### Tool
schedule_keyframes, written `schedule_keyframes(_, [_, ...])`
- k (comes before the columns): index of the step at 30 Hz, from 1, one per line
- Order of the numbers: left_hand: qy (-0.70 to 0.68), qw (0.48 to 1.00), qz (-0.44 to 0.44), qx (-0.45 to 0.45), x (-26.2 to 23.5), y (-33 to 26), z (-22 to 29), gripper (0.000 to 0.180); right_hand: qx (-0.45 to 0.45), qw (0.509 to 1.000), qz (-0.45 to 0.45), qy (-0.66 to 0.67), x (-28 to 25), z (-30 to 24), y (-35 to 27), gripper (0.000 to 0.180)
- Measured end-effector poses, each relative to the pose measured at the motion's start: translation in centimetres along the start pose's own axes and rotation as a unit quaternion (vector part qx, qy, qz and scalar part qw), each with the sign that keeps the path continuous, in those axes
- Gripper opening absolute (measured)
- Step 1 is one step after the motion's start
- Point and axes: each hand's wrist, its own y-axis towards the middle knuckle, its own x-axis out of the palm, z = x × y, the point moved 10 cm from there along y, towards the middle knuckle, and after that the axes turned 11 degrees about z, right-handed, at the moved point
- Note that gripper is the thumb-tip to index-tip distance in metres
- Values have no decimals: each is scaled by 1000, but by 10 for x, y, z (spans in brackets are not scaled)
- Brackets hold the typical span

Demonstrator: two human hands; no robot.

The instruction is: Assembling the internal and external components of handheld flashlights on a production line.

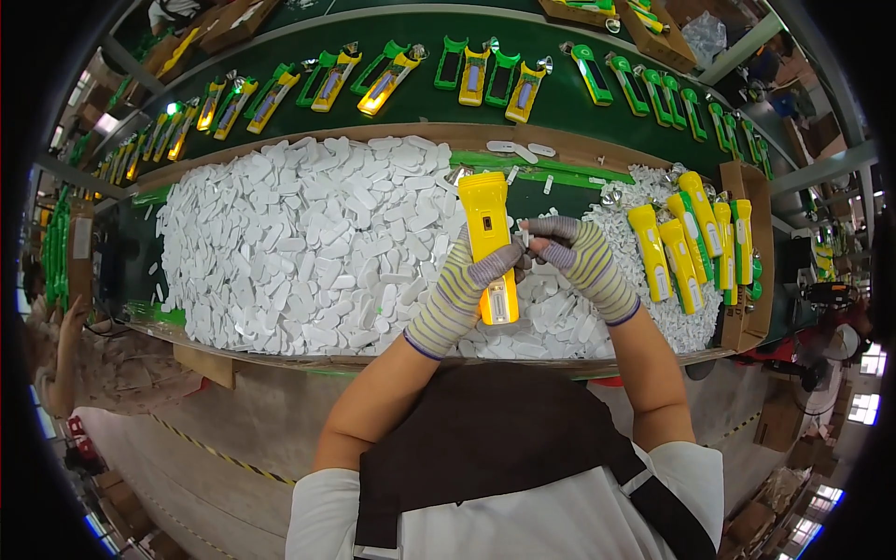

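A yellow plastic flashlight housing (483, 201) stands nearly upright in front of me, its wide head end pointing away. A small dark opening shows in its upper face, and a pale, clear-looking panel sits near the bottom end. My left hand (455, 297), in a striped fingerless glove, is closed around the housing's lower half. Just to the right, my right hand (588, 266), gloved the same way, pinches a small white plastic piece (525, 237) between thumb and fingertips, close beside the housing. The piece's exact shape is too small to tell.
A large heap of white oblong plastic pieces (308, 252) spreads to the left, inside a cardboard border. Smaller white parts (621, 217) lie to the right, with several yellow-green flashlights (686, 252) on them by a cardboard box wall (747, 322). Beyond, a green conveyor belt (397, 114) carries open flashlight halves.
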Motion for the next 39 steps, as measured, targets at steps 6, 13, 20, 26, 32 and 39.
schedule_keyframes(6, [41,998,-25,33,5,-4,-3,32,40,995,-12,92,3,4,-12,25])
schedule_keyframes(13, [77,997,11,8,-4,2,-10,31,-235,945,40,-224,4,-51,-24,17])
schedule_keyframes(20, [71,995,-37,-62,2,2,-26,22,-281,947,91,-127,6,-58,-30,14])
schedule_keyframes(26, [192,971,-7,143,11,6,8,46,-53,973,100,200,13,-19,-17,13])
schedule_keyframes(32, [232,943,-34,236,19,2,15,52,-1,918,133,373,30,10,-20,20])
schedule_keyframes(39, [282,930,-9,237,15,-10,10,57,-25,935,146,322,26,11,-21,33])
